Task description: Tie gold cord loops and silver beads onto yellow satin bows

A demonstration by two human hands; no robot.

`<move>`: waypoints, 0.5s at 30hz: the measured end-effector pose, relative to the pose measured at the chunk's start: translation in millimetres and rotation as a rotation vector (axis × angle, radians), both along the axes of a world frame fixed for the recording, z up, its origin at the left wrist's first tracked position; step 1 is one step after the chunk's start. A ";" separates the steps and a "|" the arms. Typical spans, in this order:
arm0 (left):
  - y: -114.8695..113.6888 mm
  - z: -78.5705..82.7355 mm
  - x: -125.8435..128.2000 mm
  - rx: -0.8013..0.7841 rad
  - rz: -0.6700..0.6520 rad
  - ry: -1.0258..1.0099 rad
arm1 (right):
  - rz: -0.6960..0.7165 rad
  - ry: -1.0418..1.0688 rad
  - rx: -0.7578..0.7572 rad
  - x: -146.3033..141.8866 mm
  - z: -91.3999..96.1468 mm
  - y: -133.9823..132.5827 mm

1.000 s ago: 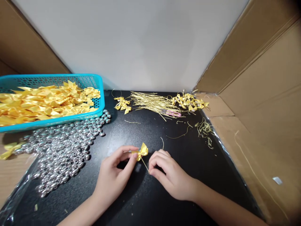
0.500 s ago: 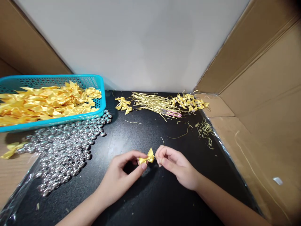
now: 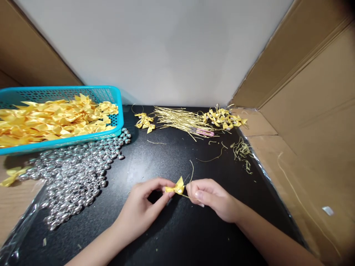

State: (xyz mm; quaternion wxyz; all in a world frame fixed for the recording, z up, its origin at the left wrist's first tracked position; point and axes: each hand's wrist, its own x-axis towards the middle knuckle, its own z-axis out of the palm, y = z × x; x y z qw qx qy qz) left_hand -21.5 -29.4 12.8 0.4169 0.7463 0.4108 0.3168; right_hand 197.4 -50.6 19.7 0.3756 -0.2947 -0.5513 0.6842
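Between thumb and fingers, my left hand (image 3: pixel 149 197) pinches a yellow ribbon bow (image 3: pixel 179 186) just above the black table. A thin gold cord (image 3: pixel 186 196) runs from the bow to my right hand (image 3: pixel 209 195), whose fingers are closed on it. One loose end of the cord curves upward behind the right fingers. A small pale spot shows at the bow's middle; I cannot make out whether it is a bead.
A blue basket (image 3: pixel 118 122) of yellow bows stands at left, with many silver beads (image 3: pixel 80 177) spread before it. At the back lie gold cords (image 3: pixel 177 119), pink-handled scissors or snips (image 3: pixel 204 132) and two groups of bows (image 3: pixel 224 118). Cord scraps (image 3: pixel 241 149) lie at right.
My right hand has moved slightly right, away from the bow, drawing the cord out. More cord now shows between bow and fingers. The left hand keeps its pinch.
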 end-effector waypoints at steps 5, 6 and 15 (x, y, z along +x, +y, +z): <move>0.2 0.3 -1.7 0.257 -0.036 0.036 | -0.107 -0.106 0.361 0.1 8.5 3.1; 0.0 0.7 -2.1 0.299 -0.046 0.034 | -0.190 -0.138 0.430 0.2 9.4 3.1; -4.7 2.8 -3.5 0.380 -0.065 0.035 | -0.501 -0.604 0.911 -15.9 -0.9 -6.1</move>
